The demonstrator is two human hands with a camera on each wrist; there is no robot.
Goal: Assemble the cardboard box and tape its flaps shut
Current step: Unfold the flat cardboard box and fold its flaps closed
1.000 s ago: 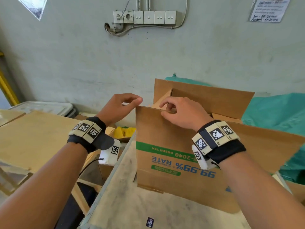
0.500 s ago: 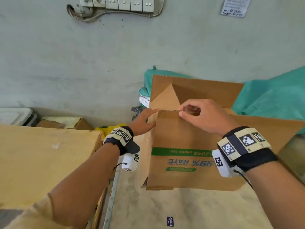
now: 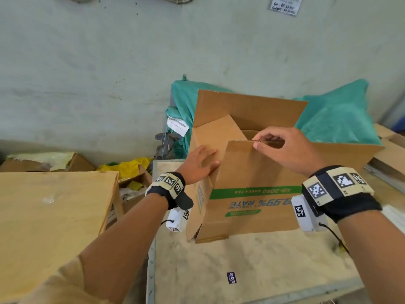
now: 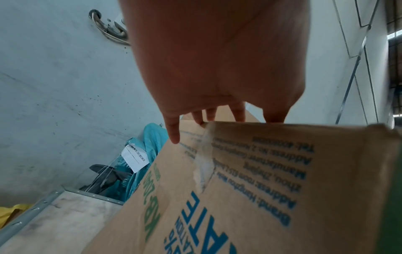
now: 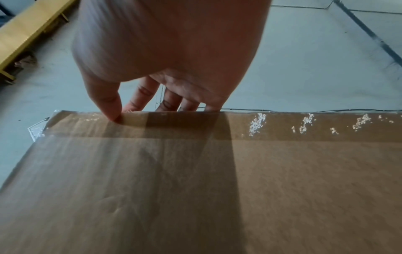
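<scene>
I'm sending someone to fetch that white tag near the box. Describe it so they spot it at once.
Start at the cardboard box that stands on the worktable by the wall. Just left of its far corner is a heap of green sacking. The white tag hangs on that sacking, above a dark grey object; it is the only white slip with printed barcode lines there.

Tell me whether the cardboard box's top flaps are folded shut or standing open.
Open. The cardboard box has its far flap upright; the right hand pinches the near flap's edge, and the left hand presses the side flap.
</scene>
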